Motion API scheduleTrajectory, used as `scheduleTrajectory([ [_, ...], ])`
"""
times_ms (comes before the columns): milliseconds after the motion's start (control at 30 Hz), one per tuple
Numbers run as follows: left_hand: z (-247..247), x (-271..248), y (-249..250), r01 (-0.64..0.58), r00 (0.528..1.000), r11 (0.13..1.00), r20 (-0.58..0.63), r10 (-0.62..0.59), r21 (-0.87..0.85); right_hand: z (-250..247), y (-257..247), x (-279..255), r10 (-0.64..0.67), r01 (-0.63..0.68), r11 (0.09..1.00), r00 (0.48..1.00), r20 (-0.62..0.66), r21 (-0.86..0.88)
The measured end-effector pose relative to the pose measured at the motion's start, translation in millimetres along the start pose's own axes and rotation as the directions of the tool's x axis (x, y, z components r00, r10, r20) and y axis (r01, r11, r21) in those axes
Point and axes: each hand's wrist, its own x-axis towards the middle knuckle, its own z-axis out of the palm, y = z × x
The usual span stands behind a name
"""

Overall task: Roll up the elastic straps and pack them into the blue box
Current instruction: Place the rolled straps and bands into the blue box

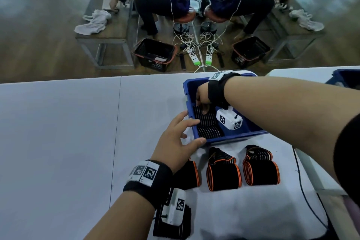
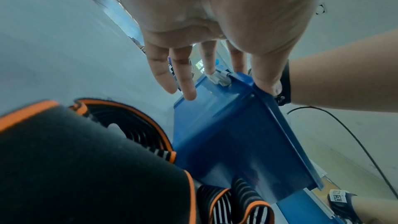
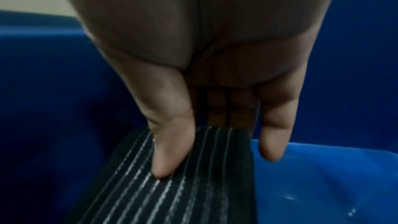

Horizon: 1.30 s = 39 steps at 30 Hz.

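Note:
The blue box (image 1: 243, 135) stands on the white table, right of the middle. My right hand (image 1: 202, 107) reaches down into its left end and pinches a black rolled strap with white stripes (image 1: 200, 115); in the right wrist view the thumb lies on the strap (image 3: 193, 193) and the fingers are behind it. A second striped roll (image 1: 209, 131) lies just in front of it. My left hand (image 1: 198, 131) rests with straight fingers on the box's near-left corner, its thumb on the front rim. Three orange-edged rolled straps (image 1: 224, 171) lie on the table in front of the box (image 2: 226, 134).
A black strap pile (image 1: 175, 228) lies under my left wrist. A thin dark cable (image 1: 300, 187) runs along the table's right side. Another blue box (image 1: 344, 79) sits at the far right. Beyond the table's far edge are a black basket (image 1: 153, 54) and seated people.

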Motion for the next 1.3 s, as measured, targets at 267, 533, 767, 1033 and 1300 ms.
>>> scheduleTrajectory([
  [267, -1, 1, 1, 0.017, 1.000, 1.000, 0.006, -0.017, 0.000, 4, -14, 1, -0.076, 0.088, 0.959, 0.995, 0.057, -0.268],
  [533, 0, 2, -1, 0.026, 1.000, 1.000, -0.002, -0.026, 0.009, 2, -16, -10, -0.026, 0.028, 0.935, 1.000, 0.010, -0.353],
  [767, 0, 2, 0, 0.014, 1.000, 0.999, 0.000, -0.014, 0.046, -2, -18, -24, -0.033, 0.021, 0.970, 0.999, -0.044, -0.242],
  [1033, -2, 3, 4, -0.015, 1.000, 0.994, -0.003, 0.015, 0.112, 13, 19, -122, 0.004, 0.133, 0.935, 0.923, -0.384, 0.328],
  [1300, -4, 2, 9, -0.019, 1.000, 0.989, -0.010, 0.021, 0.149, 98, 26, -229, 0.006, 0.164, 0.937, 0.876, -0.482, 0.310],
])
